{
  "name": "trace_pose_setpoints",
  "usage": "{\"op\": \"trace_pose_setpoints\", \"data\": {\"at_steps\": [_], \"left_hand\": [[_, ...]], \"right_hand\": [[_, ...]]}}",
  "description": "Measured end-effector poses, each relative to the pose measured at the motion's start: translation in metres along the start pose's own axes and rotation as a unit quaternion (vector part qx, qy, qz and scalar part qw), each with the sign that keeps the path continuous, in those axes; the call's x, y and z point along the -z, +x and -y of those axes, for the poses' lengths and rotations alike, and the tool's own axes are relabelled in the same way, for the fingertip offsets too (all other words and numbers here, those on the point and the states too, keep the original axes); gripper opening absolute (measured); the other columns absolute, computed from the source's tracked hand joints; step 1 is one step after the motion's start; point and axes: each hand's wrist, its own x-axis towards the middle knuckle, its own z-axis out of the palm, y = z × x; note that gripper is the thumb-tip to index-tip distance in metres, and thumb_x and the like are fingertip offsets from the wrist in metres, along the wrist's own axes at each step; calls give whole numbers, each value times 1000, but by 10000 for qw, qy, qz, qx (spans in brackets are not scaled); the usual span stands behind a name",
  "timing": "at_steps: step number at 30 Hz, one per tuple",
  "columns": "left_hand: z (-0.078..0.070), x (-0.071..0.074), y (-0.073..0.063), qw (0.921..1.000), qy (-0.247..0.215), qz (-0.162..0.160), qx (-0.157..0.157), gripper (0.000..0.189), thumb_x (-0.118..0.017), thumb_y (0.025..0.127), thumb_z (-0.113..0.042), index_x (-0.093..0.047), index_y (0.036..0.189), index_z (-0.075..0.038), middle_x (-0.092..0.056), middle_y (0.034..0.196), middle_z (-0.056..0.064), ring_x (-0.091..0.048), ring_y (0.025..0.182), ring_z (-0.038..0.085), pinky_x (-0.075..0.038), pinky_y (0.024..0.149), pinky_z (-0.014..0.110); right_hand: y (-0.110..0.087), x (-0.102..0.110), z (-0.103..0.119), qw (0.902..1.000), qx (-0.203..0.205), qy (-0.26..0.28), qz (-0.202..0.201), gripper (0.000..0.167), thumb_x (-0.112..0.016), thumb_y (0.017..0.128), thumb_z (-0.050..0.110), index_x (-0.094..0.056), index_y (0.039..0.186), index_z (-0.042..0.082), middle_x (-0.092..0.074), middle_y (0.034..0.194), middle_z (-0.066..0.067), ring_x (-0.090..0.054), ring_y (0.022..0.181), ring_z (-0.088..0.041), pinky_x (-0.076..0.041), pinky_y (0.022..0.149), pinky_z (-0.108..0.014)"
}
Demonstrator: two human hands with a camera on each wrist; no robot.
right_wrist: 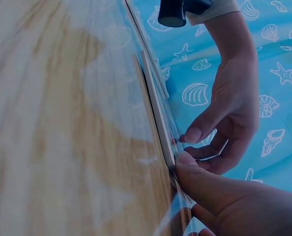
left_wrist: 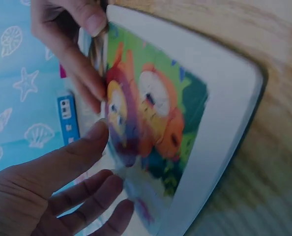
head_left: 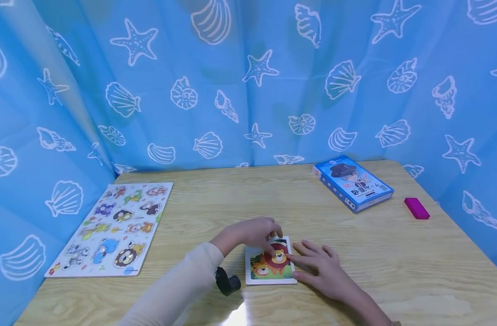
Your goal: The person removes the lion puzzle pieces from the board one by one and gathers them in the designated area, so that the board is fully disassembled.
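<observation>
A small white-framed picture board (head_left: 270,281) shows a lion and a second orange animal on green. It lies flat on the table in front of me. Over its upper part bends my left hand (head_left: 258,233), thumb and fingers spread apart with their tips close to the picture; the left wrist view shows no object between them. My right hand (head_left: 322,271) lies beside the board, its fingers stretched out to the right edge. In the right wrist view the right thumb (right_wrist: 200,179) touches the rim of the board.
At the left lies a larger animal peg-style puzzle board (head_left: 144,240). Toward the back right is a blue box (head_left: 356,183) with a cartoon figure, and a magenta block (head_left: 417,208) lies right of it. A blue curtain (head_left: 232,81) with shells hangs behind the wooden table (head_left: 395,267).
</observation>
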Motion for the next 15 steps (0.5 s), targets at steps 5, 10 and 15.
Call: {"op": "trace_pose_setpoints", "data": {"at_steps": [5,10,15], "left_hand": [[3,-4,2,9998,104,-47,-181,44,-77,81,-28,-62,119,-12,-53,94,-1,-49,81,9,-42,72,20],[4,-6,2,9996,29,-48,-276,47,-78,80,-29,-60,120,-14,-51,89,-2,-45,79,10,-40,68,21],[3,-7,5,9997,4,-5,-263,46,-78,80,-25,-58,120,-17,-50,88,-1,-45,78,10,-40,68,22]], "right_hand": [[1,-2,2,9999,122,-24,-67,40,-66,88,37,-66,123,18,-49,138,-11,-32,132,-37,-9,96,-66],[-1,-1,2,9997,211,-33,-144,39,-65,89,38,-66,122,18,-50,137,-11,-34,131,-37,-10,95,-67],[-2,-1,0,9999,123,9,-115,39,-65,88,38,-66,123,18,-49,137,-11,-33,132,-37,-9,96,-67]]}}
